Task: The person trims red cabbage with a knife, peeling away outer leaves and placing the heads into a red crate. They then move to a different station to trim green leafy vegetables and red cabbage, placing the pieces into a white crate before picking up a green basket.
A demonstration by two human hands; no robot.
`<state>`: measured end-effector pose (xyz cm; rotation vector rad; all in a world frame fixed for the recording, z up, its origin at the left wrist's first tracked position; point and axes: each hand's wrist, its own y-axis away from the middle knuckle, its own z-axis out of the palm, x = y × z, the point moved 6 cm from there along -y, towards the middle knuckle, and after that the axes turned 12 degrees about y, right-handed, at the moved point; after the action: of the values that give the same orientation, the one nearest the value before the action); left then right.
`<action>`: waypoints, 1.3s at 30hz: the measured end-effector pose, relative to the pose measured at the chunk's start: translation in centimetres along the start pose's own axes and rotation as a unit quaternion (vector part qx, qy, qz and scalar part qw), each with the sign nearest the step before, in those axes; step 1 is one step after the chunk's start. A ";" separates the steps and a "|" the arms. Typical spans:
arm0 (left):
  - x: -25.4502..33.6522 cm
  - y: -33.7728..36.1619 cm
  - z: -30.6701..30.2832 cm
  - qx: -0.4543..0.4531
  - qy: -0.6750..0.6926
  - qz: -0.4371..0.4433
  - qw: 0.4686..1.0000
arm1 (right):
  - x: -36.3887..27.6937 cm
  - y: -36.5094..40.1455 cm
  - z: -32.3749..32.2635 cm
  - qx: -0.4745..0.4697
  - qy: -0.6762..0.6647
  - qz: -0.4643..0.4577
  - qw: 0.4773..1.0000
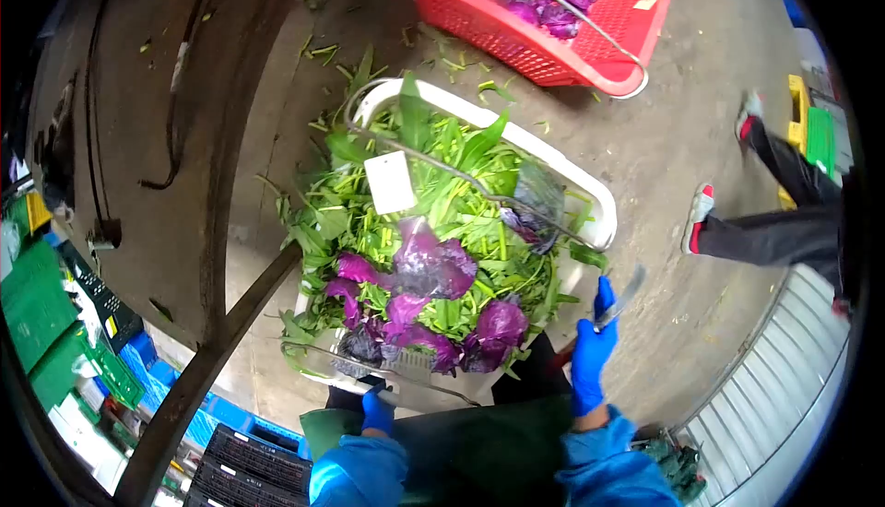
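Observation:
My left hand [378, 410], in a blue glove, is at the near rim of a white basket [590, 189], its fingers closed on the edge. My right hand [593, 359], also blue-gloved, is to the right of the basket. It is closed on a knife [629, 293] with a curved blade, one finger pointing up. The basket is heaped with cut leafy greens [461, 212]. On them lie purple cabbage leaves [502, 324], a clear plastic bag [419, 258] and a white card [390, 182]. A wire handle [442, 168] crosses the heap.
A red basket [516, 41] with purple leaves stands beyond. Scraps of greens litter the floor. A dark metal bar [203, 359] runs along the left. Black crates [249, 470] are lower left. Another person's legs [765, 235] are at right, near a ridged metal surface [774, 387].

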<state>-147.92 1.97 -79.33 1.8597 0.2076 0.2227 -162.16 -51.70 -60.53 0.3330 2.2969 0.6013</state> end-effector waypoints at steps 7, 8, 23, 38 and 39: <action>1.4 5.1 7.1 -0.111 0.046 -0.051 0.991 | 10.5 -0.7 4.9 0.037 -0.347 0.188 0.918; 1.9 5.0 6.9 -0.074 0.007 -0.041 0.996 | 8.8 -1.4 4.5 0.038 -0.348 0.180 0.919; 3.3 24.8 10.0 -0.141 -0.449 0.188 0.862 | 9.0 9.7 -14.4 -0.026 -0.283 0.205 0.936; -4.7 57.9 20.0 -0.380 -0.609 0.391 0.576 | 7.9 30.5 -34.4 -0.172 -0.359 0.238 0.886; -7.0 58.1 23.1 -0.450 -0.616 0.385 0.519 | 7.9 31.1 -35.8 -0.154 -0.351 0.230 0.895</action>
<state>-146.99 -38.11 -30.83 0.5441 -1.4948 -0.3946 -191.18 -33.40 -26.86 0.8029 1.4000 0.8890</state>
